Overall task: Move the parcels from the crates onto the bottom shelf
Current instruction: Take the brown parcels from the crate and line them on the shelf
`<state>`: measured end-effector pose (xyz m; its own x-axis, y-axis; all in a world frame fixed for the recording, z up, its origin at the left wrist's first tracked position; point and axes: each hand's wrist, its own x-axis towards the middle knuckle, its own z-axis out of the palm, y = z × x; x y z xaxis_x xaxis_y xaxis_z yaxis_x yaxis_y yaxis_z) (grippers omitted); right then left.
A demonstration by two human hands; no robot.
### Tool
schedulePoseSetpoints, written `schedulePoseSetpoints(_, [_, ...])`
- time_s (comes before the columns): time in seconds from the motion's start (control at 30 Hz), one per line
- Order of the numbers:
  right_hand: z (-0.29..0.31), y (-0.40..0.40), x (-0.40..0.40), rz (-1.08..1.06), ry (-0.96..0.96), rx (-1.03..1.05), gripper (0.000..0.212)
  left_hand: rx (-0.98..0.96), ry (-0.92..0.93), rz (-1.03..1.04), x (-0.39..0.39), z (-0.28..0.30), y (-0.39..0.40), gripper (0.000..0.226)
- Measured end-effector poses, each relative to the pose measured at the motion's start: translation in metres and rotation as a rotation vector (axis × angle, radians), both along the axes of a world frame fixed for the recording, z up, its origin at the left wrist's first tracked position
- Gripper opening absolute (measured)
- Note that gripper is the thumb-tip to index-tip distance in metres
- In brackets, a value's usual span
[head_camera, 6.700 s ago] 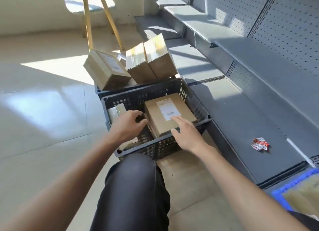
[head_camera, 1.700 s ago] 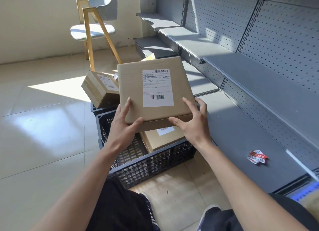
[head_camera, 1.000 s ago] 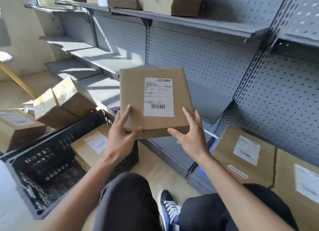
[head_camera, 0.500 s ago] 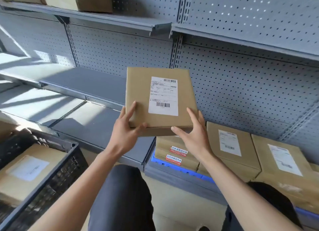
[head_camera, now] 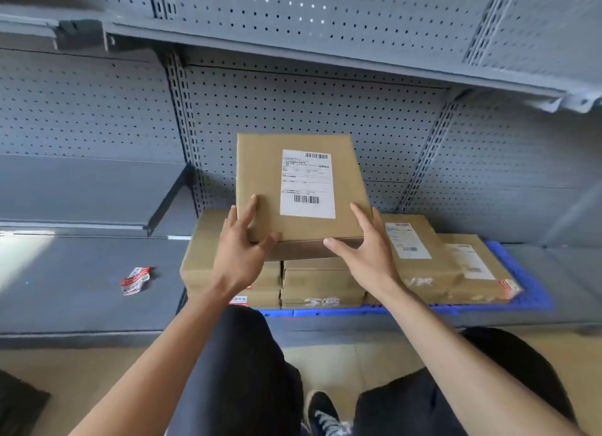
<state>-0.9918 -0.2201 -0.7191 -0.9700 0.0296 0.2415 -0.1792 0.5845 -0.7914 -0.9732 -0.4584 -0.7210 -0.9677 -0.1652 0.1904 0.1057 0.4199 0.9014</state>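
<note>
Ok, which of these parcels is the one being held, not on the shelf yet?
The flat parcel with the white label facing up, gripped at its near corners by the left hand and right hand; the others lie below.

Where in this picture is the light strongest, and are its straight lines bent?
Head view: sunlight washes out the bottom shelf at far left; the parcel in both hands is evenly lit and its label sharp; the upper shelf's edge bows and blurs toward the right corner.
</note>
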Motion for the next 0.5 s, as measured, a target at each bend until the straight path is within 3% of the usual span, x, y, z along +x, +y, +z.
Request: schedulePoseSetpoints(0.5, [-0.018,0.202,0.004,-0.276,-0.112,0.065,0.095,-0.081,-0.057,-0.315,-0.058,-0.031,0.203,0.080])
